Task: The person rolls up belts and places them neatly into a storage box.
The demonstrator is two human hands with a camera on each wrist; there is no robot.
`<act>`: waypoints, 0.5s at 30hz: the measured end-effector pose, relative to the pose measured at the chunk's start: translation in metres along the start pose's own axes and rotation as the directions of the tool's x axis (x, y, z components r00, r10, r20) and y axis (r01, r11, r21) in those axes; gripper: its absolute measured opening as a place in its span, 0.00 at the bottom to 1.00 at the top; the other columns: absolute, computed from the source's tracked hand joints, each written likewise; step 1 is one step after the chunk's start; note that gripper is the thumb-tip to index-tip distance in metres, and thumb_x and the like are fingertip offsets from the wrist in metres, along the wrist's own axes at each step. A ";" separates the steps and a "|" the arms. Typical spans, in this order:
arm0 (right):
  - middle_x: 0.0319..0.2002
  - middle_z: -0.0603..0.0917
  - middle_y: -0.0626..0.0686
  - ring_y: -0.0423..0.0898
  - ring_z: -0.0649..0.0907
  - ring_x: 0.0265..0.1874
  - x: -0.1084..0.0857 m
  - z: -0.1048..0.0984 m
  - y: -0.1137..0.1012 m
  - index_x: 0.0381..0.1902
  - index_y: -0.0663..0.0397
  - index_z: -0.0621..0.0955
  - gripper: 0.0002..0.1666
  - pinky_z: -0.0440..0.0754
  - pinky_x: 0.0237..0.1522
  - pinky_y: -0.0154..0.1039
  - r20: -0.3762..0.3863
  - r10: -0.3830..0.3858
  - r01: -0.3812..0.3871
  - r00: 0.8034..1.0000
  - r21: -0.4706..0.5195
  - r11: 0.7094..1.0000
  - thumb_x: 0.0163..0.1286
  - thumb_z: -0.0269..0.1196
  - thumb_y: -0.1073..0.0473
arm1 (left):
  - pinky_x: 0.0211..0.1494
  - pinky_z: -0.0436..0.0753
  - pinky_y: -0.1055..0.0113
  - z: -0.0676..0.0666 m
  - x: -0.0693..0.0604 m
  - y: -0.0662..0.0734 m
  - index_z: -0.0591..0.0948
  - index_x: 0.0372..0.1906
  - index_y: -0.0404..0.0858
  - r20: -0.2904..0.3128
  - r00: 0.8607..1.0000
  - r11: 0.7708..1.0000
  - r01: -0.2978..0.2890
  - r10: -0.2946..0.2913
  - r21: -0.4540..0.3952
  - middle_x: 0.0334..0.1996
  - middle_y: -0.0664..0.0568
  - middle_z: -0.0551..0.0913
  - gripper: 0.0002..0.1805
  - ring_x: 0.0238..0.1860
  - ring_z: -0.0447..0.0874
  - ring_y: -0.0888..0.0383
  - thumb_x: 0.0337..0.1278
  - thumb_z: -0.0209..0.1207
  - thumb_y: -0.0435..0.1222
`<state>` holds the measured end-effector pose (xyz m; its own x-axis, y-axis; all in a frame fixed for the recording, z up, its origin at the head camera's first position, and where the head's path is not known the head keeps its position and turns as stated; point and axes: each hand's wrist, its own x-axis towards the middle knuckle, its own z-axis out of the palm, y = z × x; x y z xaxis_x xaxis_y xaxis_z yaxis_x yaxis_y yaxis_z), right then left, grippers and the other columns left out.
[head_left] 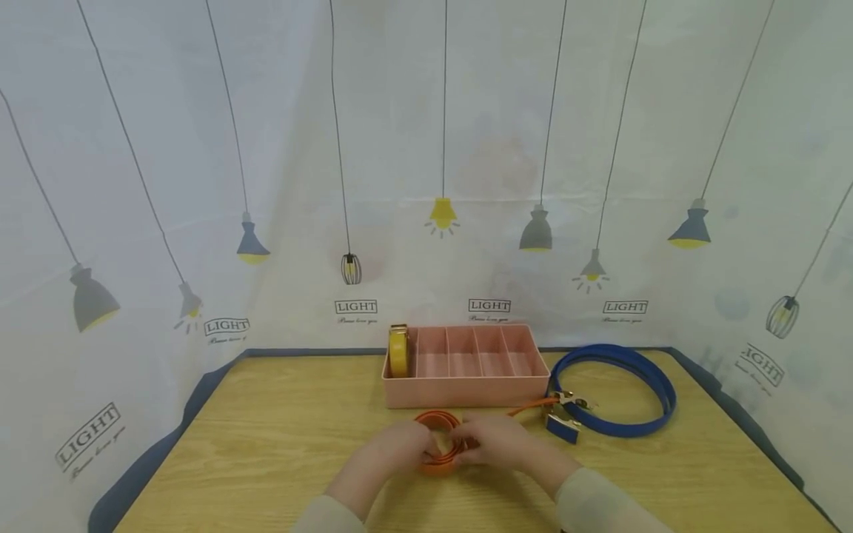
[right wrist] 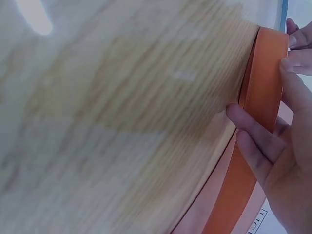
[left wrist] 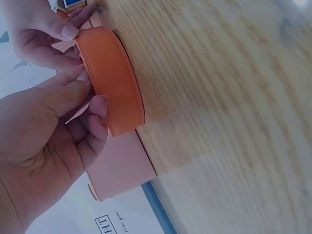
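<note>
An orange belt (head_left: 437,470), wound into a coil, stands on edge on the table between the two hands. My left hand (head_left: 405,446) grips its left side, with the thumb inside the coil and curled fingers against the outer face, as the left wrist view shows. My right hand (head_left: 494,443) holds the right side, fingers bent round the strap (right wrist: 265,78). From under the right hand a loose length of the belt runs right to a gold buckle (head_left: 566,398). Part of the coil's inside is hidden by the fingers.
Behind the hands stands a pink divided box (head_left: 466,392); a rolled yellow belt (head_left: 399,354) sits in its leftmost compartment. To the right lies a coiled blue belt (head_left: 623,429), its clasp close to the orange strap's end. A lamp-printed sheet (head_left: 493,259) surrounds the wooden table (head_left: 286,422).
</note>
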<state>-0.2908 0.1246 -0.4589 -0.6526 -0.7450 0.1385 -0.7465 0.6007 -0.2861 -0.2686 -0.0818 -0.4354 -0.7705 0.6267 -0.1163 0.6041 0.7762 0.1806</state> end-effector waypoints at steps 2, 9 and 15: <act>0.30 0.74 0.38 0.32 0.71 0.25 0.000 -0.001 0.000 0.44 0.45 0.86 0.16 0.70 0.28 0.29 -0.002 -0.010 0.010 1.000 0.004 1.000 0.61 0.69 0.46 | 0.40 0.76 0.72 0.000 -0.001 0.000 0.88 0.32 0.47 -0.007 1.000 1.000 -0.004 0.004 0.010 0.26 0.65 0.81 0.07 0.28 0.73 0.68 0.60 0.62 0.33; 0.32 0.77 0.37 0.31 0.74 0.29 0.001 0.002 0.004 0.38 0.46 0.85 0.13 0.75 0.33 0.31 -0.017 0.017 -0.015 1.000 0.097 0.995 0.57 0.72 0.48 | 0.37 0.76 0.69 0.001 0.000 0.005 0.84 0.33 0.48 -0.011 1.000 1.000 -0.006 0.006 -0.015 0.23 0.64 0.77 0.02 0.25 0.72 0.66 0.59 0.63 0.36; 0.32 0.76 0.37 0.32 0.74 0.29 0.000 0.003 0.004 0.40 0.45 0.85 0.14 0.75 0.33 0.31 -0.019 -0.007 0.008 1.000 0.059 0.998 0.55 0.74 0.52 | 0.33 0.77 0.66 0.005 0.002 0.012 0.82 0.36 0.49 -0.077 0.997 0.990 -0.011 0.021 0.140 0.21 0.63 0.76 0.07 0.24 0.74 0.65 0.61 0.62 0.47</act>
<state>-0.2935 0.1260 -0.4627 -0.6495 -0.7436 0.1589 -0.7431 0.5764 -0.3400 -0.2620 -0.0709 -0.4379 -0.7707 0.6361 -0.0371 0.6347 0.7715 0.0437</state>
